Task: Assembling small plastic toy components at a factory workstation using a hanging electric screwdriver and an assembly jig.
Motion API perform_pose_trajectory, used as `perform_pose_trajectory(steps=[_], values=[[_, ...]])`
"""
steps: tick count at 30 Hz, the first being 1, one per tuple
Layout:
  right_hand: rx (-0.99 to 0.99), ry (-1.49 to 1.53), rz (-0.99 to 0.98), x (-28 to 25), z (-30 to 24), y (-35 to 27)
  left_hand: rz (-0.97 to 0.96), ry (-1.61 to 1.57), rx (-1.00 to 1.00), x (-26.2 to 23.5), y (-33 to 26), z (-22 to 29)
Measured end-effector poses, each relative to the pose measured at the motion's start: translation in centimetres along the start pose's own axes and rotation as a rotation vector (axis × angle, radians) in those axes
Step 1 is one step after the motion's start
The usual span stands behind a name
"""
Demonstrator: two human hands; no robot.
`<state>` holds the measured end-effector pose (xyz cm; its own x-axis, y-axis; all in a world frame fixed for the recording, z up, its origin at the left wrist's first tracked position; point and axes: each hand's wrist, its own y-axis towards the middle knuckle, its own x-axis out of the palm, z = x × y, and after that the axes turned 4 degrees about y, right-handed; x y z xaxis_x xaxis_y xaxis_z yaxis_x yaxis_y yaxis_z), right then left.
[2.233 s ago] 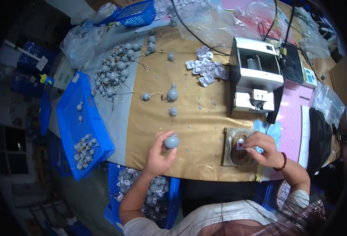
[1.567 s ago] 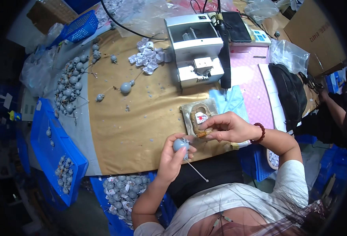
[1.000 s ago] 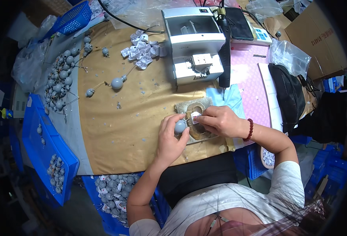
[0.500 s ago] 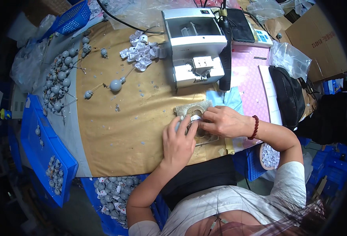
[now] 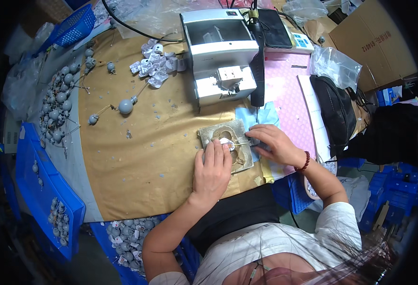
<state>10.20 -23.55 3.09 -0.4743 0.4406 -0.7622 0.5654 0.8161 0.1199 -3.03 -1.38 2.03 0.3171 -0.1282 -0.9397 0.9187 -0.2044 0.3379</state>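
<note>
A square metal block with hollowed recesses lies on the brown-covered table in front of me. In its middle sits a small white plastic part. My left hand reaches over the block's left side, fingers close together, their tips pressing on this part. A thin pale wire runs from the part to the right. At the block's right edge my right hand has its fingers bent and closed around the wire's end. Something greyish shows under those fingers, mostly hidden.
Beyond the block stands a silver machine, with a black upright tool beside it. White plastic parts are piled left of it. Grey balls with wires lie at far left; blue trays hold more. A black pouch lies right.
My right hand has drawn away to the right, from the middle of the block to its edge. My left fingers have straightened over the white part. The whole view has shifted slightly.
</note>
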Motion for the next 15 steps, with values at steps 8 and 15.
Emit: perform_pose_trajectory(steps=[8,15], values=[[0.015,0.209,0.451,3.9,0.2,1.4,0.057,-0.063,0.038,0.2,0.0,-0.8],[0.266,1.181,0.25,3.7,-0.4,3.1,0.067,-0.154,0.01,0.0,-0.1,-1.3]])
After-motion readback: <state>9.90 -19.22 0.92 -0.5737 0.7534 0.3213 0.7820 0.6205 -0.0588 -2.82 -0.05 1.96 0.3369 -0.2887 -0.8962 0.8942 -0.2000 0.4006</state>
